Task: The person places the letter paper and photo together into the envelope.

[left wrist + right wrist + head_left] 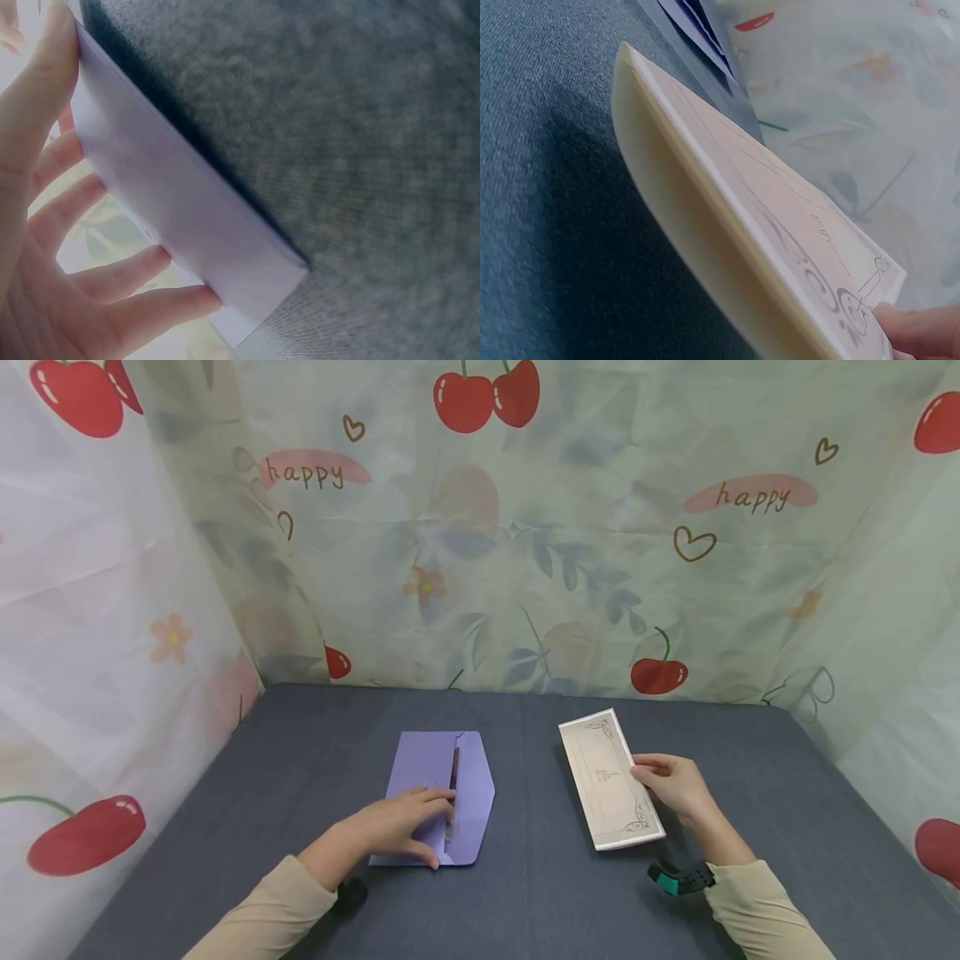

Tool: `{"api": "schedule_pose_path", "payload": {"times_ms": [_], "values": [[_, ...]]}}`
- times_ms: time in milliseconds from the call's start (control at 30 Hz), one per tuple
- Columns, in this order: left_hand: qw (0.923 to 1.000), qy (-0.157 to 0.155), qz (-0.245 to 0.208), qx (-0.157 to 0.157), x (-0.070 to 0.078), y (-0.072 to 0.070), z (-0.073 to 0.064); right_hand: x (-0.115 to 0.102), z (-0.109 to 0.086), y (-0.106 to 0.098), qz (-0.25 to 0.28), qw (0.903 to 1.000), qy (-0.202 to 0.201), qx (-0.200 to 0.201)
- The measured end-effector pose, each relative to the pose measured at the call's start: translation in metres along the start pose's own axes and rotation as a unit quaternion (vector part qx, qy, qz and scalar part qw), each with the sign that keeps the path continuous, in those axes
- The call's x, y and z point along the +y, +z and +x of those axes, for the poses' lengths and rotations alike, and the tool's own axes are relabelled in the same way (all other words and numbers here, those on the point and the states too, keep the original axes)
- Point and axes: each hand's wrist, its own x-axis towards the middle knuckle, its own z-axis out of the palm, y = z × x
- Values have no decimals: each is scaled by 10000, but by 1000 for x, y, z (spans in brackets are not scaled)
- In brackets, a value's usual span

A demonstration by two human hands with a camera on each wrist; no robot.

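Note:
A purple envelope (420, 756) lies on the dark table with its flap (474, 793) opened out to the right. Over its pocket rests my left hand (405, 821), fingers spread toward the slit and thumb at the near edge; the left wrist view shows fingertips touching the envelope (180, 187). To the right, my right hand (673, 785) pinches the long right edge of a folded beige card (607, 785) with dark corner ornaments. The card is tilted, and its two leaves gape apart in the right wrist view. How the fingers sit under it is hidden.
A dark grey cloth (525, 893) covers the table. Behind and on both sides hangs a white curtain (480, 568) printed with cherries and flowers. A black and teal strap (678, 878) is at my right wrist.

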Motion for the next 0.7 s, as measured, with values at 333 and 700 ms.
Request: {"api": "schedule_pose_path", "payload": {"times_ms": [333,700], "values": [[10000,-41,-45,-12,0,0,1,-5,0,9,67,9999,-5,-109],[9999,84,45,106,2,0,0,-22,-10,11,270,9993,5,-267]]}}
